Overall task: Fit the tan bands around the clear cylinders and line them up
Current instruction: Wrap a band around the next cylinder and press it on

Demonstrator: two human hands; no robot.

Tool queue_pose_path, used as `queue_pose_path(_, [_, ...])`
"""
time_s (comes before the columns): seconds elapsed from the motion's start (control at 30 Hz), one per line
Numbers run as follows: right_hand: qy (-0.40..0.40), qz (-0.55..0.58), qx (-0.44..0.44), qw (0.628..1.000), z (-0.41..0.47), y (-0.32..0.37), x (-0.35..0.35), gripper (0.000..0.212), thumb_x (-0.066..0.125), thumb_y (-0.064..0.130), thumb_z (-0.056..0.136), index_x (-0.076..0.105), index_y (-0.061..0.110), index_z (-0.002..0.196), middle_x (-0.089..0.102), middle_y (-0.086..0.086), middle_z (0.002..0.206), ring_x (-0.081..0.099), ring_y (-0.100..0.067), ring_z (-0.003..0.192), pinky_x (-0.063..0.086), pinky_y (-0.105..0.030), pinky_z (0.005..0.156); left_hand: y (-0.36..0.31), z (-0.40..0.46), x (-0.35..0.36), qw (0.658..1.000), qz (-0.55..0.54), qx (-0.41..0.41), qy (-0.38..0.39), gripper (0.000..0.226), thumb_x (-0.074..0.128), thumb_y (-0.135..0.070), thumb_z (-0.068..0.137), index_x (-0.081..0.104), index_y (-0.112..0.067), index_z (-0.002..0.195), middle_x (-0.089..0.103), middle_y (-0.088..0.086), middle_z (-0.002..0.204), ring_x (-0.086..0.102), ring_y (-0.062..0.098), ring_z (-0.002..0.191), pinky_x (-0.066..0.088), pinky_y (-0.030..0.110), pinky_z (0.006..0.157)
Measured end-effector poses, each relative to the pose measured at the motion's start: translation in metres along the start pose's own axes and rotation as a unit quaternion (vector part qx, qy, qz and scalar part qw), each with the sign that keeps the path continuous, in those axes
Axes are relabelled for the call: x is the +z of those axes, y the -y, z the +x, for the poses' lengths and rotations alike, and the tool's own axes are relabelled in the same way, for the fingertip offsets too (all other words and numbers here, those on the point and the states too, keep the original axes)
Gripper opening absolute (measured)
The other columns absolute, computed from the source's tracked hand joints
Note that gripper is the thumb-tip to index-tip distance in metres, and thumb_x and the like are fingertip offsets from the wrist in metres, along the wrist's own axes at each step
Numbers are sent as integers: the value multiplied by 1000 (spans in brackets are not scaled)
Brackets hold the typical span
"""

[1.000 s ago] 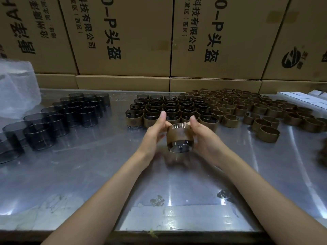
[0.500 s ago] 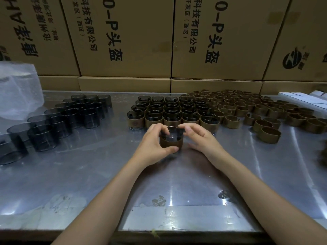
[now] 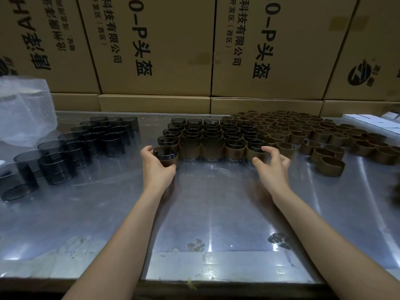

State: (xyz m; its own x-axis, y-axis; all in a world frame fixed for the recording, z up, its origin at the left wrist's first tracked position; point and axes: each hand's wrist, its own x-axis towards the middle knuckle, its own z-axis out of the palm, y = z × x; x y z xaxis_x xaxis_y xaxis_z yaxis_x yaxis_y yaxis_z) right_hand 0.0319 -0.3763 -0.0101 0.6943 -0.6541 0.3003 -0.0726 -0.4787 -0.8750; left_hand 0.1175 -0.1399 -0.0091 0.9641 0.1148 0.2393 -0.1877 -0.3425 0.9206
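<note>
Two hands up at the front row of the banded block (image 3: pixel 212 148), my landmark for these notes. My left hand (image 3: pixel 157 167) sits at the block's left front corner, fingers curled around the banded cylinder (image 3: pixel 166 155) there; it stands upright on the surface (image 3: pixel 216 213), open mouth up, touching the neighbour to its right as far as I can tell. My right hand (image 3: pixel 273 167) is at the block's right front corner, fingers loosely curled and spread, holding nothing; fingertips hover at or just against the end cylinder, contact not clear.

Stock: bare clear cylinders (image 3: pixel 86 146) stand well left of the block; loose tan bands (image 3: pixel 324 139) lie to its right, running up against it. Cartons (image 3: pixel 155 46) stacked behind.

Judgement: the banded piece is in place and only wants squaring to the row. Next pair needs one of each stock. Left hand is the nearer to the bare cylinders, lying leftward from it; right hand the nearer to the bands, just rightward. Both kinds stand with axis vertical, so a grip from above or round the wall should serve.
</note>
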Motion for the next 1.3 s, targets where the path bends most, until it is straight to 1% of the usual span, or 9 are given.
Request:
queue_pose_path(0.2, [45, -19, -8, 999, 2, 0, 1, 50, 56, 24, 95, 40, 27, 141, 26, -6, 147, 51, -10, 88, 39, -25, 83, 1, 5, -1, 1000, 9, -19, 6, 73, 68, -5, 85, 25, -14, 144, 44, 11, 140, 45, 30, 125, 49, 44, 97])
queue_pose_path(0.37, [73, -28, -4, 997, 4, -1, 2, 59, 56, 26, 95, 31, 26, 148, 19, -5, 154, 45, -21, 126, 40, -34, 103, 4, 8, 1, 1000, 11, -10, 0, 73, 68, -7, 85, 26, -14, 144, 45, 10, 141, 44, 30, 128, 43, 40, 103])
queue_pose_path(0.53, [84, -27, 6, 996, 4, 0, 3, 64, 58, 25, 94, 27, 26, 150, 13, -4, 157, 38, -24, 135, 37, -37, 108, 6, 11, 1, 1000, 14, -9, 1, 73, 68, -6, 84, 26, -15, 144, 45, 9, 141, 45, 30, 126, 44, 41, 102])
queue_pose_path(0.63, [79, -32, -3, 996, 4, -1, 2, 62, 57, 24, 94, 29, 26, 149, 15, -4, 155, 44, -23, 127, 39, -35, 104, 8, 11, 1, 1000, 3, -10, 3, 81, 63, 3, 82, 19, -14, 148, 39, 9, 147, 40, 29, 132, 38, 31, 101])
queue_pose_path(0.77, [42, -27, -19, 999, 1, -2, 1, 55, 58, 18, 93, 35, 21, 143, 22, -6, 145, 51, -11, 89, 40, -25, 85, 9, 12, -2, 999, -19, -14, -31, 80, 55, 12, 82, 17, -12, 148, 24, 8, 154, 28, 26, 140, 33, 34, 111])
queue_pose_path(0.9, [14, -40, -24, 999, 1, -4, 2, 26, 58, 15, 91, 48, 16, 115, 30, -1, 122, 48, -9, 79, 36, -26, 78, 15, 28, -15, 994, 32, -15, -107, 76, 55, 12, 82, 20, -7, 146, 23, 13, 151, 31, 28, 136, 32, 35, 110])
queue_pose_path(1.03, [31, -63, -26, 997, 3, -4, 3, 7, 55, 13, 90, 53, 18, 94, 42, -1, 110, 47, -15, 90, 34, -27, 77, 33, 54, -42, 982, 150, -3, -114, 78, 57, 5, 84, 13, -4, 148, 14, 17, 153, 20, 35, 139, 26, 43, 114])
queue_pose_path(1.17, [44, -76, -31, 996, 4, -5, 4, 6, 55, 14, 91, 54, 19, 94, 44, -1, 107, 46, -13, 87, 34, -27, 76, 48, 72, -51, 944, 315, 56, -82, 78, 53, -3, 89, 5, -2, 150, 6, 17, 158, 1, 31, 147, 5, 43, 121])
queue_pose_path(1.3, [45, -72, -36, 996, 5, -7, 5, 6, 55, 14, 91, 55, 18, 95, 45, -2, 107, 46, -12, 86, 35, -27, 76, 48, 81, -52, 921, 378, 61, -71, 67, 44, -15, 100, 3, -5, 152, 1, 11, 161, -5, 28, 148, 1, 44, 120])
